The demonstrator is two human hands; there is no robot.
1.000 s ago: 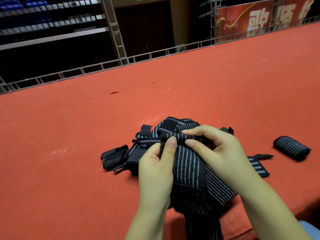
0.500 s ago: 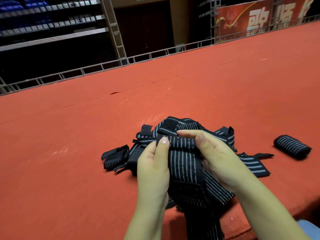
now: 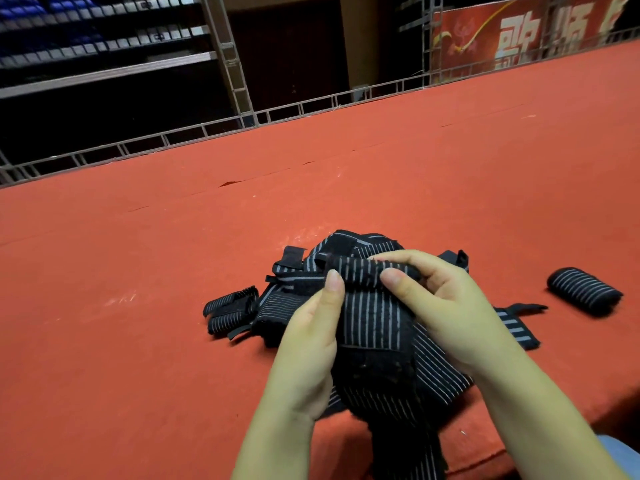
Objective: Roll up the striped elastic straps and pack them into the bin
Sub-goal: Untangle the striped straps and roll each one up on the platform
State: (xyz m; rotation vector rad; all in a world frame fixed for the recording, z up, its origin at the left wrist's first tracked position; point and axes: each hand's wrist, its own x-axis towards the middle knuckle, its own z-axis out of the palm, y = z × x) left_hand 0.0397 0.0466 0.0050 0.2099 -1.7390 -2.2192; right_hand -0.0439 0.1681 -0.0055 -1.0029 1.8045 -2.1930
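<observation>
A black strap with grey stripes (image 3: 375,317) is held up between both hands, its top end curled into a small roll. My left hand (image 3: 308,344) pinches the roll's left side with the thumb. My right hand (image 3: 446,310) grips its right side, fingers curled over the top. The strap's long tail hangs down over the near edge. Behind the hands lies a loose heap of more striped straps (image 3: 311,268). One finished roll (image 3: 584,296) lies to the right on the red surface. No bin is in view.
The red carpeted platform (image 3: 138,306) stretches wide on all sides. A partly rolled strap (image 3: 230,306) lies left of the heap. A metal truss rail (image 3: 207,129) runs along the far edge, and the platform's near edge drops off at lower right.
The top end of the strap has been turned over further into a tighter roll. My right hand's fingers have curled more over it; my left thumb has shifted up along the strap.
</observation>
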